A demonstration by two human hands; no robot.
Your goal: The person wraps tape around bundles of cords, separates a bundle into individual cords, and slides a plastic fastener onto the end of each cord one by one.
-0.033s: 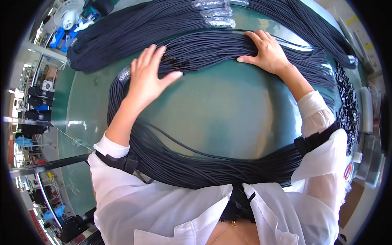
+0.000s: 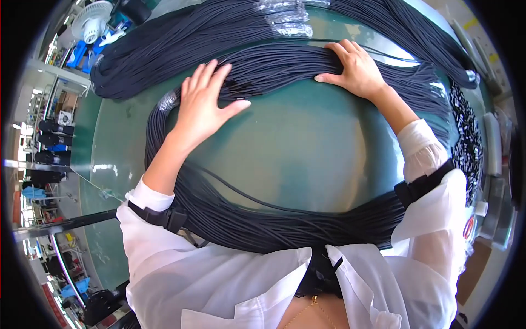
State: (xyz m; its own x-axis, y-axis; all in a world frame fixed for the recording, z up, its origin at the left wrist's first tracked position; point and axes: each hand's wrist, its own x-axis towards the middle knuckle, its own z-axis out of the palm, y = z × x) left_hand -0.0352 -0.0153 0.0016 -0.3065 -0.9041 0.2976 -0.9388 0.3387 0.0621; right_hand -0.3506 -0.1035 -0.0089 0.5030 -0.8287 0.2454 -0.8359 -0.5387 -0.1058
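Observation:
A thick bundle of thin black cables (image 2: pixel 274 63) curves across the green tabletop and loops back close to my body. My left hand (image 2: pixel 203 107) is at the bundle's left part, fingers spread and thumb stretched to the right; whether its fingertips touch the cables I cannot tell. Under and beside those fingertips, short darker pieces sit on the cables. My right hand (image 2: pixel 356 71) lies over the bundle further right, thumb apart from the fingers, resting on the cables without closing round them. Clear plastic wrap (image 2: pixel 167 101) binds the bundle left of my left hand.
Further back lies another large black cable bundle (image 2: pixel 181 41) with clear wrap (image 2: pixel 282 16); a third bundle (image 2: pixel 424 38) runs at the far right. Many small black pieces (image 2: pixel 466 142) are heaped at the right edge. A white fan (image 2: pixel 92 22) stands far left on the green table (image 2: pixel 285 148).
My left hand has shifted very slightly to the right, its fingers still spread. My right hand stays almost in place on the cables.

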